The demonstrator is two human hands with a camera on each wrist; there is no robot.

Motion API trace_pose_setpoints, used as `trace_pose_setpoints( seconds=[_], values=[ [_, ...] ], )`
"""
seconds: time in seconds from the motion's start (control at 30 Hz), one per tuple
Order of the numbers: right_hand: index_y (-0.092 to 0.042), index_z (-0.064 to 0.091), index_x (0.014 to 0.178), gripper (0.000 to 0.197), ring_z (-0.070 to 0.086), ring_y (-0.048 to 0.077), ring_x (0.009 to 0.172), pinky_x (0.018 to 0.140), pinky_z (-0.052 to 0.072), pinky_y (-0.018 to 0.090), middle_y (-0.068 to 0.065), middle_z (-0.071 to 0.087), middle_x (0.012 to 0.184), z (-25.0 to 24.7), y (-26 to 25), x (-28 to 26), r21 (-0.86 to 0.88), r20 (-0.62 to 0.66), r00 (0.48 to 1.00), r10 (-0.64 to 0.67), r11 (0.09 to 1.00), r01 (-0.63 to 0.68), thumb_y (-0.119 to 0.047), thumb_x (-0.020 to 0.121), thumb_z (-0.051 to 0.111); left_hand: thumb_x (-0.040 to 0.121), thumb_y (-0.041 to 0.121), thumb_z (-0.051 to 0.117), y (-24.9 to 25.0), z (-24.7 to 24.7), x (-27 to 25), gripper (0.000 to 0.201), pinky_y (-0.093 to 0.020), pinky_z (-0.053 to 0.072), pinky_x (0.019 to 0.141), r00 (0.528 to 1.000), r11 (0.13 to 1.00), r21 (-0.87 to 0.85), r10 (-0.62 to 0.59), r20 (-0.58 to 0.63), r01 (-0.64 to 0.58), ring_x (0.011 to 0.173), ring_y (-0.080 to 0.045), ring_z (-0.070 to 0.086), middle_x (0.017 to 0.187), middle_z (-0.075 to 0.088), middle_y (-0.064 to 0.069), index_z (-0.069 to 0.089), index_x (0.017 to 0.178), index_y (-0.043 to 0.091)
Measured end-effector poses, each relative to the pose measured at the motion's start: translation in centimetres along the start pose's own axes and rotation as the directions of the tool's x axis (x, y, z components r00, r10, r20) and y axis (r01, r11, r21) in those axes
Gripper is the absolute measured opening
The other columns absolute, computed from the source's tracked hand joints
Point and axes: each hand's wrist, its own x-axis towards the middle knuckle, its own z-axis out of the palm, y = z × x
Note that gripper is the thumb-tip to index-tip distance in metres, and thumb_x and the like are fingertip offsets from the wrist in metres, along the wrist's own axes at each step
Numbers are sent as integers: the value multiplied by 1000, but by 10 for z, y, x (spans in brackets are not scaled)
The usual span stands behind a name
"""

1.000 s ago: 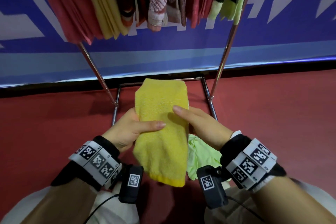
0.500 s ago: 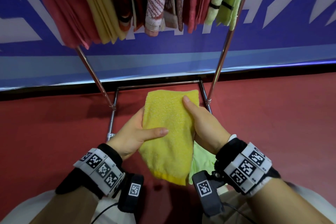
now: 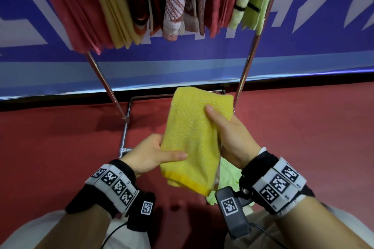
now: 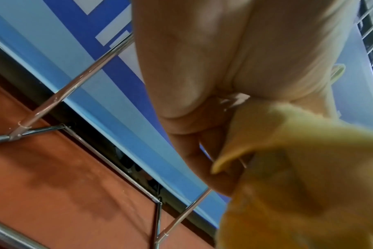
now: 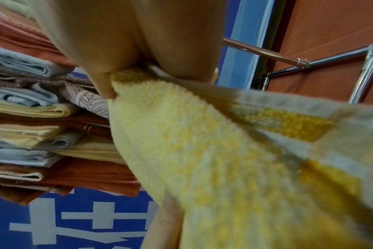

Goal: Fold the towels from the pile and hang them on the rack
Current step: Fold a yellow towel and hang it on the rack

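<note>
Closest in, both hands are on the folded yellow towel [image 3: 192,133], held up between them above the red floor [image 3: 60,147]. The left hand [image 3: 149,155] grips its lower left edge, thumb across the top face and fingers tucked beneath. The right hand [image 3: 232,137] pinches the right edge higher up, thumb on top (its wrist view shows terry bunched in that grip). Under the right wrist a light green towel [image 3: 228,174] peeks out. Beyond stands the chrome rack [image 3: 245,70], with hung towels [image 3: 176,0] in red, yellow and green before a blue banner [image 3: 182,62].
</note>
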Motion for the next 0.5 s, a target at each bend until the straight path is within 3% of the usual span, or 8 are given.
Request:
trace_pose_setpoints(
  seconds=[0.07, 0.17, 0.23, 0.3, 0.4, 0.5],
  values=[
    [-7, 62, 131, 39, 70, 28, 112, 88, 60, 39, 13, 72, 123, -1, -6, -1, 31, -44, 999, -6, 999, 8, -31, 104, 49, 48, 47, 97, -3, -1, 2, 64, -30, 58, 81, 1000, 999, 31, -11, -1, 11, 92, -22, 74, 103, 77, -13, 78, 96, 10],
    [-7, 65, 127, 41, 74, 23, 100, 68, 60, 30, 12, 75, 115, -4, -12, -2, 64, -91, 996, -4, 998, 9, -37, 104, 48, 65, 26, 86, -6, -1, 5, 33, -35, 54, 86, 999, 995, 93, -19, -29, 21, 85, -18, 72, 97, 77, -14, 79, 90, 6],
    [-6, 64, 129, 43, 75, 19, 91, 62, 58, 26, 12, 75, 113, -3, -14, -3, 72, -107, 994, 5, 997, 3, -38, 105, 47, 65, 27, 87, -7, -2, 5, 31, -37, 53, 89, 999, 994, 111, -10, -30, 13, 86, -18, 71, 96, 77, -13, 79, 88, 7],
    [-6, 63, 131, 44, 75, 22, 97, 70, 61, 30, 12, 75, 116, -1, -13, -5, 63, -97, 995, 16, 998, -10, -38, 105, 46, 58, 40, 94, -6, -1, 4, 50, -34, 56, 88, 1000, 994, 109, 10, 6, -10, 92, -20, 73, 101, 77, -11, 78, 95, 10],
    [-6, 59, 136, 50, 69, 28, 116, 96, 57, 42, 15, 71, 125, 9, -14, -10, 75, -50, 998, 41, 996, -37, -40, 100, 51, 48, 43, 98, -1, 5, 0, 76, -27, 57, 81, 997, 998, 15, 58, 49, -59, 99, -19, 73, 109, 76, -9, 71, 111, 10],
    [-6, 55, 139, 63, 66, 28, 121, 107, 48, 50, 15, 69, 129, 15, -16, -14, 106, -1, 999, 39, 994, -39, -44, 89, 58, 42, 46, 99, 9, 9, -2, 84, -28, 57, 78, 994, 994, -50, 101, 40, -99, 95, -19, 73, 106, 76, -9, 70, 110, 9]
  ],
)
